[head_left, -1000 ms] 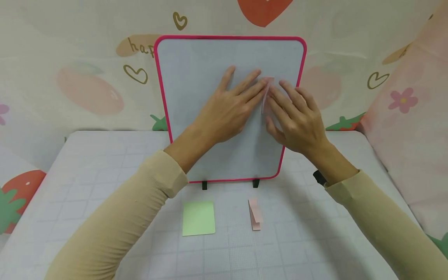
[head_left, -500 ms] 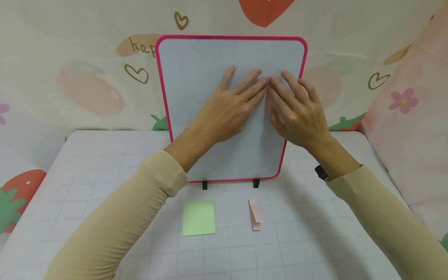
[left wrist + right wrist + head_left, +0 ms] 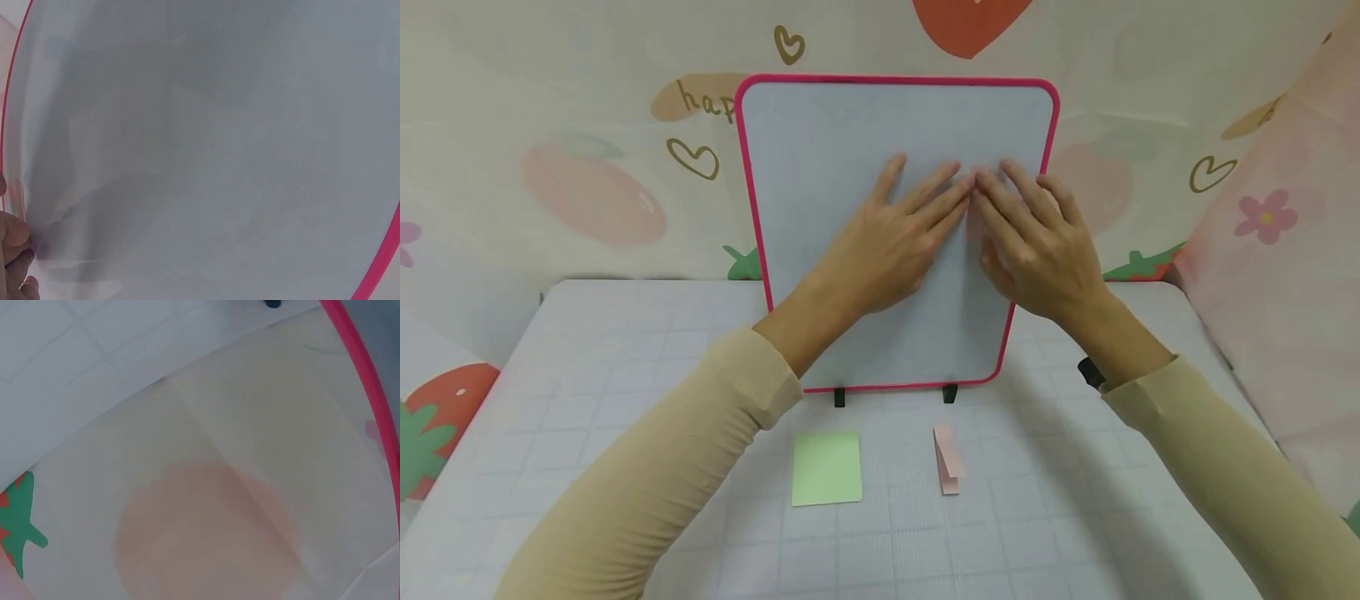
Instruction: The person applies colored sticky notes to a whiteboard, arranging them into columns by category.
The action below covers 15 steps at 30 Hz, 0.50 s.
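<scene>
Head view: I log a pink sticky note [image 3: 976, 227] on the whiteboard [image 3: 820, 158], partly under the right hand [image 3: 1047, 250], left hand [image 3: 891, 250] beside; both hands' fingers extended, presumably smoothing it. Green sticky note [image 3: 827, 468], folded pink slip [image 3: 948, 458]: before the whiteboard, likely in reserve.
</scene>
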Motion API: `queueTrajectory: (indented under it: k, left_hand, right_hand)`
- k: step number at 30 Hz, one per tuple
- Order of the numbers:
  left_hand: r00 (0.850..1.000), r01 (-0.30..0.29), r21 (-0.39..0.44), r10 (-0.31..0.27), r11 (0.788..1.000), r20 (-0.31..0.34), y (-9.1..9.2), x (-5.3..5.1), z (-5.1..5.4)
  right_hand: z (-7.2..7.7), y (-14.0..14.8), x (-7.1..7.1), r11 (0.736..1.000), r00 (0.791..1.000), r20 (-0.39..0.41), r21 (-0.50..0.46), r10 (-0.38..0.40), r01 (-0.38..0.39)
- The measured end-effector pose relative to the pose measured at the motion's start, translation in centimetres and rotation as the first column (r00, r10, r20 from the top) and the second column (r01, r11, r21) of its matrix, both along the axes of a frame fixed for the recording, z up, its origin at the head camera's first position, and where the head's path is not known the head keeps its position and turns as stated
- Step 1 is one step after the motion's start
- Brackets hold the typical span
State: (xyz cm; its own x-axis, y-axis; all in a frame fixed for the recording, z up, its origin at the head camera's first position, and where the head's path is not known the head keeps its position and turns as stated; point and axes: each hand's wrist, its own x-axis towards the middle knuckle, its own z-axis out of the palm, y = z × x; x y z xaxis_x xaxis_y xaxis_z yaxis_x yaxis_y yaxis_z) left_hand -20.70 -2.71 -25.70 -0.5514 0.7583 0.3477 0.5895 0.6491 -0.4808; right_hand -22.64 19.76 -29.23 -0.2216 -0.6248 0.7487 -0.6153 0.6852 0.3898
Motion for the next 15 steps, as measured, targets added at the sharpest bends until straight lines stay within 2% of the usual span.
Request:
queueTrajectory:
  k: [4, 15]
  left_hand:
    - [1.000, 0.002, -0.001, -0.002, 1.000, 0.002, 0.03, -0.02, -0.08]
    - [1.000, -0.002, 0.016, 0.001, 1.000, 0.025, 0.04, 0.12, -0.05]
  right_hand:
    - [0.43, -0.22, -0.11, 1.000, 1.000, -0.006, -0.001, -0.008, 0.008]
    - [0.54, 0.03, 0.07, 0.999, 0.997, 0.075, 0.031, 0.010, -0.012]
